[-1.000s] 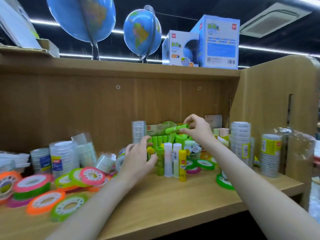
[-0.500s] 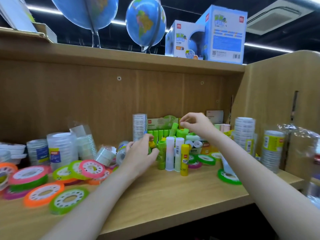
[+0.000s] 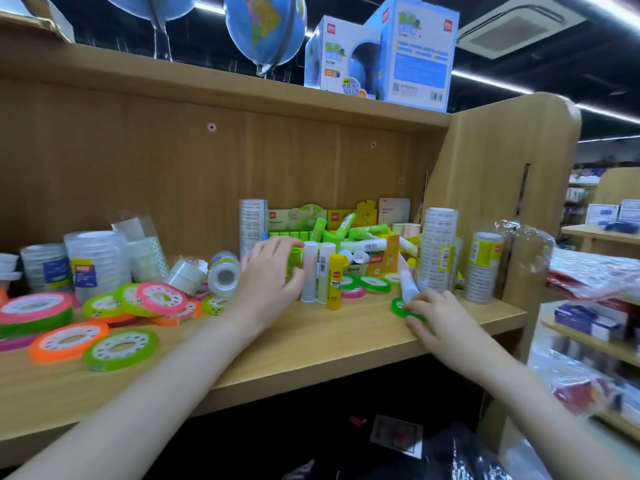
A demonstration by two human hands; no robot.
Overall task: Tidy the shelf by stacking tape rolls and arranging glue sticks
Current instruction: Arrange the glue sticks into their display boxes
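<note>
Head view: low and right of centre, the right hand (image 3: 437, 318) pinches a green tape roll (image 3: 398, 307) lying flat on the shelf (image 3: 311, 344). Mid-frame, the left hand (image 3: 268, 282), fingers spread, touches upright glue sticks (image 3: 323, 271). Boxed glue sticks stand behind.

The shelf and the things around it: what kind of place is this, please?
Most likely a stationery shop. The wooden shelf holds many tape rolls and glue sticks, boxed globes stand on top, and more stocked shelves show at right.
</note>
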